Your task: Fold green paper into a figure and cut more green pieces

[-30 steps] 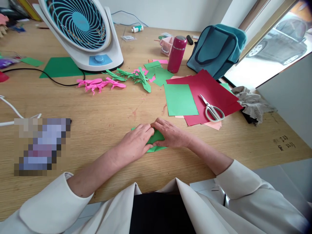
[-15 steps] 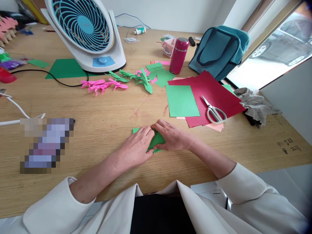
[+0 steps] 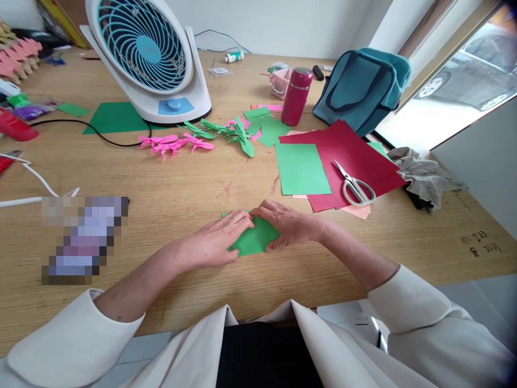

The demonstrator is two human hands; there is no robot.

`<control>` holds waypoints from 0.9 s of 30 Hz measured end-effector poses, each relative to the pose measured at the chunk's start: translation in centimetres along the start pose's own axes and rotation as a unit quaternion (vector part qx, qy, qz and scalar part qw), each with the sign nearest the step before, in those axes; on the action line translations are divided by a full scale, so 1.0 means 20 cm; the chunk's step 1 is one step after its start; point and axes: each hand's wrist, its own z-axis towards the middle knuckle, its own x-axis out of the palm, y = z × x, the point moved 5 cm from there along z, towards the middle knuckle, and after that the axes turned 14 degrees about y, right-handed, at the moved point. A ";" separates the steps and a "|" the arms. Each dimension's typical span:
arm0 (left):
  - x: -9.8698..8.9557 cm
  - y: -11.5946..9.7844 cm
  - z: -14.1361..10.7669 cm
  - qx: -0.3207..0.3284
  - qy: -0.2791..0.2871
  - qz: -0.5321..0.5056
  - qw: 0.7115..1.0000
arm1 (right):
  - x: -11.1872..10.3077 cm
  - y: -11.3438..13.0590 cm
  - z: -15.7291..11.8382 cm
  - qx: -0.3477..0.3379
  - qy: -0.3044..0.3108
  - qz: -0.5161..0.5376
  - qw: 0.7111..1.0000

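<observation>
A small green sheet of folded paper (image 3: pixel 258 237) lies on the wooden table in front of me. My left hand (image 3: pixel 218 237) presses on its left part, fingers over the top edge and thumb at the lower edge. On the right side, my right hand (image 3: pixel 293 223) grips the same paper between thumb and fingers. The fingertips of both hands meet near the top edge. Under my fingers, part of the paper is hidden.
Beyond my hands lie a light green sheet (image 3: pixel 302 170), red paper (image 3: pixel 355 151) and scissors (image 3: pixel 357 186). Folded pink (image 3: pixel 169 144) and green paper figures (image 3: pixel 242 137) sit farther back, near a fan (image 3: pixel 177 108), a red flask (image 3: pixel 297 97) and a blue bag (image 3: pixel 359 89).
My left thumb has moved left along the lower edge, away from my right thumb, and more of the green paper shows between my hands. The view has shifted slightly.
</observation>
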 end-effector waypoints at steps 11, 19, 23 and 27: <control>-0.01 -0.06 0.04 -0.022 -0.065 0.008 0.998 | -0.01 -0.02 0.00 -0.027 0.011 0.010 1.000; 0.09 -0.01 0.05 0.005 -0.136 0.042 0.990 | 0.03 0.00 -0.01 -0.024 -0.039 -0.034 0.998; 0.09 0.08 0.02 0.043 -0.083 0.009 0.996 | 0.01 -0.04 -0.02 -0.067 0.014 -0.020 0.997; 0.04 0.10 0.00 0.092 -0.018 -0.006 0.996 | -0.01 -0.07 -0.03 -0.084 0.064 -0.017 0.994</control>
